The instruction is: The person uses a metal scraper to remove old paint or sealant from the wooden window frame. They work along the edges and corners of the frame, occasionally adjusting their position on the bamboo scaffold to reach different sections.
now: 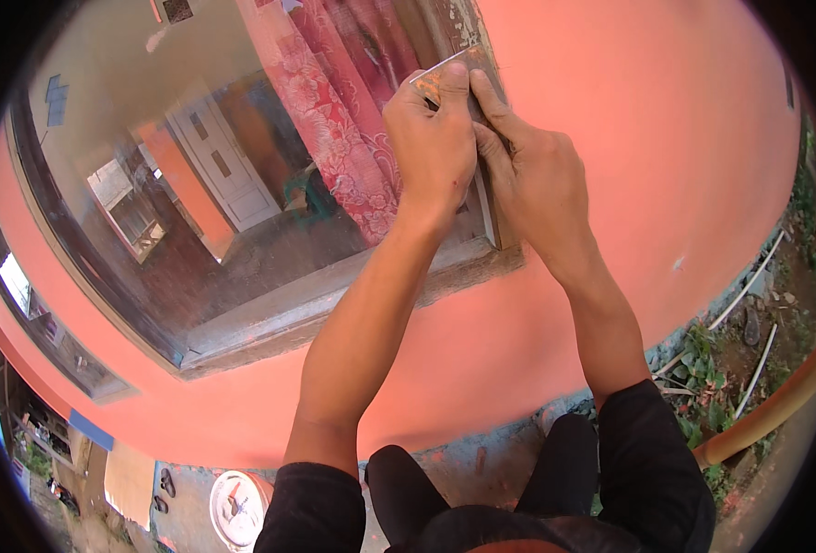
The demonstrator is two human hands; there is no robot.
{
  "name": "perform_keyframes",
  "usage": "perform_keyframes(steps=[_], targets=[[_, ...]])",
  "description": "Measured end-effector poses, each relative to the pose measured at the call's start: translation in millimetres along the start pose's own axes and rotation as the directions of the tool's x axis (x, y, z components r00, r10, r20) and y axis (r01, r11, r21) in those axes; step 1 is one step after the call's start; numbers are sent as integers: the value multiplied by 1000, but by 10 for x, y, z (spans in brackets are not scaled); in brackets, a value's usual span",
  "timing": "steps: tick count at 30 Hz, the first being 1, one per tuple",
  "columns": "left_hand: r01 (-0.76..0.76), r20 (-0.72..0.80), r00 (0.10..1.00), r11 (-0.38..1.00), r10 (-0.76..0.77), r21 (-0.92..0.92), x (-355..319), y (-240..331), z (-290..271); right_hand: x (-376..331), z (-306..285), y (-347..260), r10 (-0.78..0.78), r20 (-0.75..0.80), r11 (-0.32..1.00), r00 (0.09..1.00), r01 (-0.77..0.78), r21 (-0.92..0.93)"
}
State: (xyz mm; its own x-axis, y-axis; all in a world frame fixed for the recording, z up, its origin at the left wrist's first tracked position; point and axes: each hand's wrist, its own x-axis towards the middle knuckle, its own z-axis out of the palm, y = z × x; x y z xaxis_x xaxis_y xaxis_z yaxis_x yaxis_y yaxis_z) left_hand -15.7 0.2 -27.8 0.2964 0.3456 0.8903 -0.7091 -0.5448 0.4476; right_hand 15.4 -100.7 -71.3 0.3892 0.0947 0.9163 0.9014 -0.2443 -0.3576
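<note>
Pressing a flat metal scraper blade (445, 66) against the wooden window frame (491, 212), both hands raised at the frame's right upright.

The left hand (434, 147) is curled closed, its fingers grasping the blade, with the thumb lying across the blade's upper face. The right hand (528, 175) sits just beside it, touching the left hand, its index finger extended along the blade's right edge and the remaining fingers bent in against the frame (whether they grip anything cannot be told). The blade lies tilted, near the top of the upright, where the frame meets the orange wall (666, 138). The window glass (196, 184) to the left reflects a white door and shows a red floral curtain (334, 111) behind it. A white round fan (237, 507) lies on the ground below.
</note>
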Motion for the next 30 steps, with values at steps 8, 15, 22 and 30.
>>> perform_keyframes(steps=[8,15,22,30], targets=[[4,-17,1000,998,-3,67,-79,-58,-19,-94,8,36,18,28,1000,999,-18,-10],[26,-44,999,1000,-27,-8,-42,-61,-1,-54,-12,2,22,42,998,999,-19,-52],[40,-24,999,998,-41,-54,32,-40,50,56,-73,9,-9,12,998,1000,10,-60],[54,-5,999,996,-54,68,-77,13,-9,-50,-66,2,31,44,999,999,-31,16]])
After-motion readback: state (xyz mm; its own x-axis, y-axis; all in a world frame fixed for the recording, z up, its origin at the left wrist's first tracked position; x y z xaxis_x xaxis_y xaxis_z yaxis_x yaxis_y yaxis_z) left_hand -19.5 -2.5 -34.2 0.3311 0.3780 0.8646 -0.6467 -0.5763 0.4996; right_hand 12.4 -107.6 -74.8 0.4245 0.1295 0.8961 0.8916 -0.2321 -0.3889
